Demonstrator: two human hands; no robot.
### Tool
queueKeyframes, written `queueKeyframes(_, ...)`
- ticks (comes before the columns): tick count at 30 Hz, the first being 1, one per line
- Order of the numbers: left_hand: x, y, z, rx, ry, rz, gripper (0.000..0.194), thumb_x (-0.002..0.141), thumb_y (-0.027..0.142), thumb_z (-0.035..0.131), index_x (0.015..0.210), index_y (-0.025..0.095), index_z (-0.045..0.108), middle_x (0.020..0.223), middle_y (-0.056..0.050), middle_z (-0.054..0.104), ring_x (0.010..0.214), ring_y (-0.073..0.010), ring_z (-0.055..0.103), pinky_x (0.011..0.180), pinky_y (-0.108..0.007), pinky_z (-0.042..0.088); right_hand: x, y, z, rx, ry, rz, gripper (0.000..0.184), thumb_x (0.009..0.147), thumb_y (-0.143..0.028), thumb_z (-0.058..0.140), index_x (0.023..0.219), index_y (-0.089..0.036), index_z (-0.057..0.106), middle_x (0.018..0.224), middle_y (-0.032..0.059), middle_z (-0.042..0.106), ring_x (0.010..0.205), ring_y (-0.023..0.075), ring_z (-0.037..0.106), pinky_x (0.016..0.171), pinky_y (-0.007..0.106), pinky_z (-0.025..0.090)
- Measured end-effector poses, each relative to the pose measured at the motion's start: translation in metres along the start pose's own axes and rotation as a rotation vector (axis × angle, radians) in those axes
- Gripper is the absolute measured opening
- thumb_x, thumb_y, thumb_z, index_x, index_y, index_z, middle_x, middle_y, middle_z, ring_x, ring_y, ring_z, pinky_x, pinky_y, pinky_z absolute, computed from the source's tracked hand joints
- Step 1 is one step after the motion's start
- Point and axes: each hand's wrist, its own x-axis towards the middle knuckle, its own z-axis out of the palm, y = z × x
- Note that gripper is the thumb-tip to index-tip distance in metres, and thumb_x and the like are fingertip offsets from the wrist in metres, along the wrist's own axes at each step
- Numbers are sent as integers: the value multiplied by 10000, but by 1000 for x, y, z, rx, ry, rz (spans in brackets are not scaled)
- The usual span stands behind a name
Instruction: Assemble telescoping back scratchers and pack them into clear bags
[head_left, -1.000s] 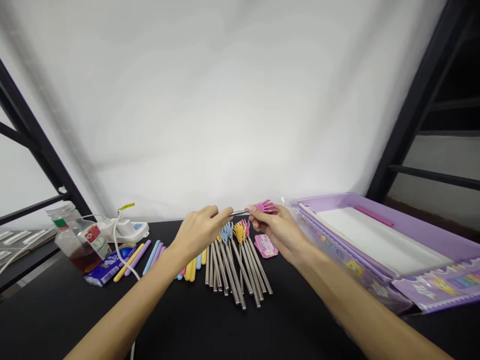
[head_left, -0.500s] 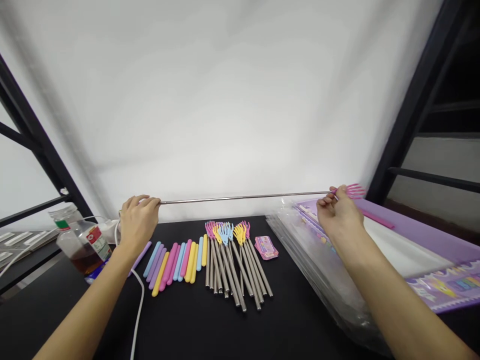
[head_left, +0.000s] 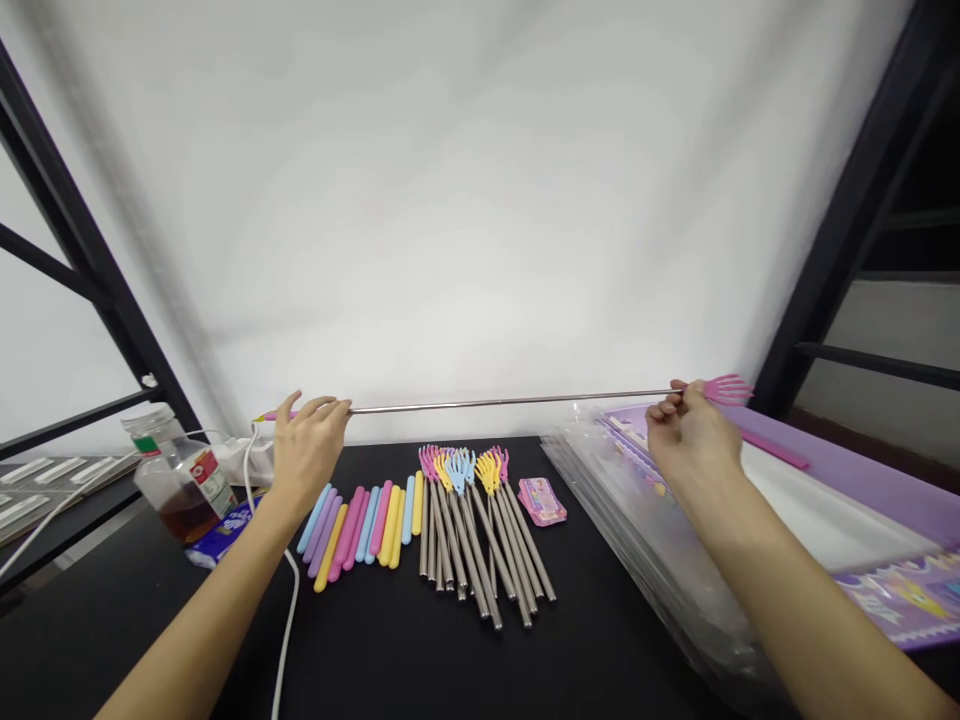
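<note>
- curled left hand (head_left: 309,446) held long rod (head_left: 517,401) by pink handle (head_left: 280,416)
- right hand (head_left: 697,432) pinched it near the claw (head_left: 729,390)
- handleless short rods (head_left: 478,562) lay beside loose handles (head_left: 350,530)

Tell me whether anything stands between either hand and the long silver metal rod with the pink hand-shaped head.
Nothing visible: the left hand grips the rod near its pink handle and the right hand pinches it beside the head.

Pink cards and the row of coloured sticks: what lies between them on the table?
The bunch of metal rods with pink, yellow and blue claw heads lies between the cards and the coloured sticks, in the head view.
</note>
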Motion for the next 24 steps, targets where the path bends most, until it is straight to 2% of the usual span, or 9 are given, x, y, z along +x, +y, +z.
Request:
queueKeyframes(3,6,35,-4,-101,68,136,204,964,131,473,989,172,671,982,-87,751,990,-233,702,1080,-543,404,-25,19,6,-20,-80,51,293,998,-92,468,723,-125,564,709,-31,503,504,5,415,441,74,371)
queueKeyframes(6,14,78,-13,-204,174,292,160,968,106,494,1039,157,629,955,-80,747,991,-187,697,1112,-508,406,-53,37,11,-54,-250,137,151,889,-59,621,747,-111,635,811,30,624,579,33,502,474,99,440)
queueKeyframes(8,17,95,-19,-270,239,365,123,975,136,522,1069,152,599,898,-54,741,932,-163,701,1096,-465,434,-60,40,12,-78,-335,159,88,807,-71,715,753,-113,659,834,44,647,595,48,516,471,109,456)
queueKeyframes(11,18,95,-24,-284,244,382,105,969,187,569,1073,173,581,887,-19,730,831,-139,689,957,-377,501,-51,33,7,-93,-299,116,127,743,-49,748,731,-125,647,800,20,635,568,36,491,452,90,439)
queueKeyframes(14,20,89,-26,-232,222,374,25,965,196,578,981,177,580,804,-3,694,722,-134,643,748,-301,483,-45,33,2,-105,-277,118,158,713,-30,756,702,-127,631,710,-11,586,545,30,476,445,80,423)
queueKeyframes(17,27,102,-26,-210,225,412,101,981,222,552,892,175,555,681,16,609,613,-125,573,606,-282,399,-60,50,3,-134,-410,210,177,653,-65,821,667,-103,649,691,16,602,552,48,491,452,114,435)
queueKeyframes(19,32,117,-27,-208,201,400,171,998,263,520,850,180,535,646,22,567,566,-120,542,544,-285,342,-73,63,5,-142,-523,256,189,646,-139,857,685,-93,678,757,54,652,568,58,507,479,144,458)
queueKeyframes(21,34,126,-27,-202,136,393,154,1015,286,480,918,187,548,648,27,557,542,-119,529,522,-287,317,-80,69,8,-154,-574,263,205,646,-167,872,699,-84,692,783,69,668,577,61,517,493,151,463)
queueKeyframes(24,28,117,-22,-146,15,420,162,1015,236,454,1154,217,535,664,33,558,530,-140,523,529,-295,324,-69,59,9,-154,-455,231,128,736,-107,800,713,-75,678,722,46,636,549,53,505,469,142,441)
